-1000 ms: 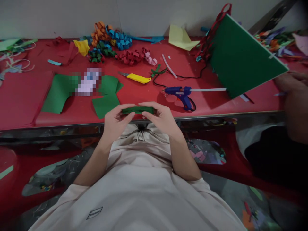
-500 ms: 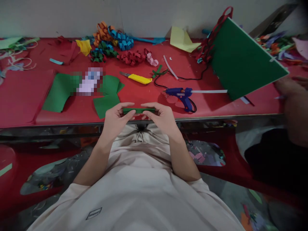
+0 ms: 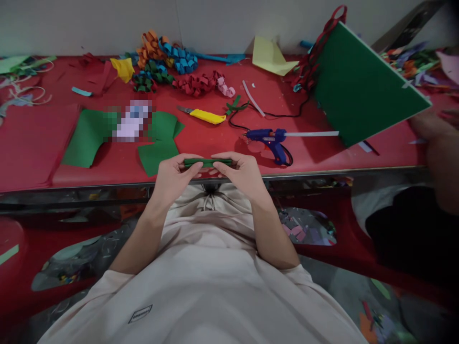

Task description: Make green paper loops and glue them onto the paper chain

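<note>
Pinching the folded green paper (image 3: 207, 163) from both ends near the edge of the counter (image 3: 211, 138), left grip (image 3: 174, 175) and right grip (image 3: 245, 175) close around something seemingly light, fairly stiff yet easily creased, best held gently along its long edges.

The frame's upper half was crossed by a red table (image 3: 215, 139); red sheets (image 3: 36, 143) were stacked at left, paper chains (image 3: 193, 85) heaped upper centre-left, 1 cutter (image 3: 208, 116) and 1 glue gun (image 3: 263, 135) laid near centre.
</note>
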`<state>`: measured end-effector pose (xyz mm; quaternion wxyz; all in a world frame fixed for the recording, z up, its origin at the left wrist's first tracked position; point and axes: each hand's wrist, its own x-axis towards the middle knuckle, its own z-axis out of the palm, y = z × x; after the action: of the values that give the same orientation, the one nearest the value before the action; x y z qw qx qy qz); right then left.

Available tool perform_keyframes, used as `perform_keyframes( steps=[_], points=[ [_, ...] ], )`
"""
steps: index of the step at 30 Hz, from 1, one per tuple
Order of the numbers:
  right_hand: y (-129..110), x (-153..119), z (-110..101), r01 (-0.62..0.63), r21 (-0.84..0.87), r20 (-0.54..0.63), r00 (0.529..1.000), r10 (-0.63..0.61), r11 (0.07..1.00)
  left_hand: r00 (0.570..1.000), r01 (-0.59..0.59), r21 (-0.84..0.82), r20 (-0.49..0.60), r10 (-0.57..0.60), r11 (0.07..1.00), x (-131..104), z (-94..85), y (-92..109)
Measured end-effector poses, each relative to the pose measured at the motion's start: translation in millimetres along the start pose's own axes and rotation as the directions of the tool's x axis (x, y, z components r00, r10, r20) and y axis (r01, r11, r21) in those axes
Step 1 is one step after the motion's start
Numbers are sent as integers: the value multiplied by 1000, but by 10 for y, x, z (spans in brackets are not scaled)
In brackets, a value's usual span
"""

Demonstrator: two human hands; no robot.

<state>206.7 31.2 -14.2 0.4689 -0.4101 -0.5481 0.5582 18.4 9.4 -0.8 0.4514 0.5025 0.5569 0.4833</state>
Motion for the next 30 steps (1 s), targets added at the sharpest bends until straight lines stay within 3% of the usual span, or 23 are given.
perform_keyframes(
  steps=[8,12,17,20,24,30],
  points=[
    [-9,28,7,-116,72,-1,993,116,991,999,-21,-35,31,22,999,-16,-14,-31],
    [-18,3,-6,-109,60,56,993,105,992,998,-36,-34,46,38,999,-8,-9,-67],
    [-53,-10,-7,-49,16,53,997,48,999,986,-153,228,-25,162,962,-4,-2,-7],
    [-77,-5,-3,-51,48,75,996,47,998,973,-198,283,-60,223,939,0,4,19],
    [-94,6,-2,-43,41,86,995,39,998,971,-196,234,-91,222,952,10,18,-2],
    [-49,42,-15,-33,22,74,997,32,999,993,-94,-60,-71,89,994,15,34,-93]
  ],
)
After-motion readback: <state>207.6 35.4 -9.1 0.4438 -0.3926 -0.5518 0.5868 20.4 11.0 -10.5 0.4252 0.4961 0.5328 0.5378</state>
